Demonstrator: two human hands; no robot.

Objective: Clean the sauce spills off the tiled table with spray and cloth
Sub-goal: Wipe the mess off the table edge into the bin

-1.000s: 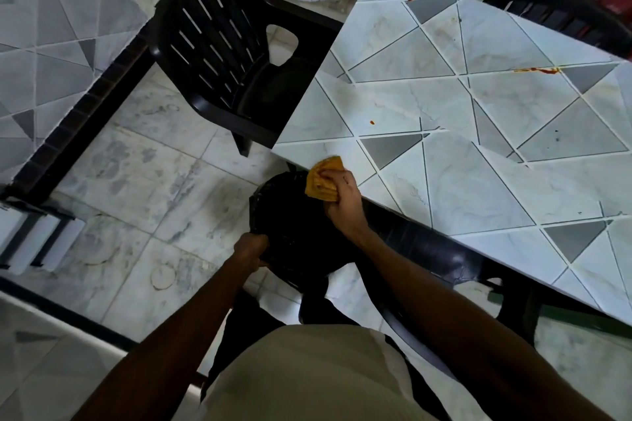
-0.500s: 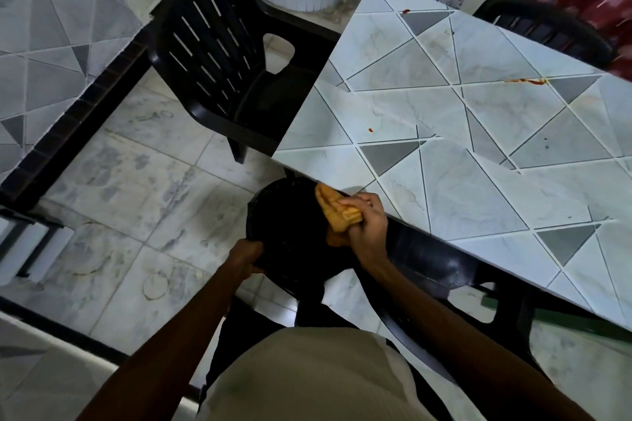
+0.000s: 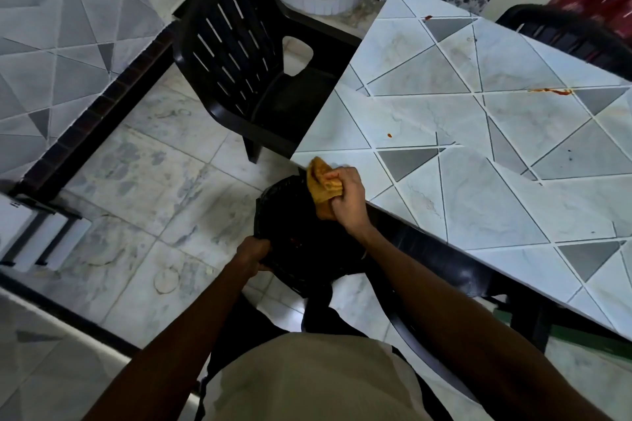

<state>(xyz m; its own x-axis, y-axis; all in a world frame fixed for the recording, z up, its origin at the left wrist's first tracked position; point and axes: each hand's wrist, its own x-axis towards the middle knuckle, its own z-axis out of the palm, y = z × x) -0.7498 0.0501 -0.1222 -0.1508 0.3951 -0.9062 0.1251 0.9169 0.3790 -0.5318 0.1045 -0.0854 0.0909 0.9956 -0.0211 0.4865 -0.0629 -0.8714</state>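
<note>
Gripping cloth [image 3: 319, 181] at table [image 3: 478, 198] edge, right hand [image 3: 347, 196]; left hand [image 3: 254, 251] holds black bin [image 3: 273, 202] rim, fingers hidden.

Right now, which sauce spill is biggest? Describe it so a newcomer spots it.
Start at the tiled table, far right side. On a white grout line beside a dark grey triangle lies the sauce streak. It is long and smeared; the central dot and corner spot are tiny.
</note>
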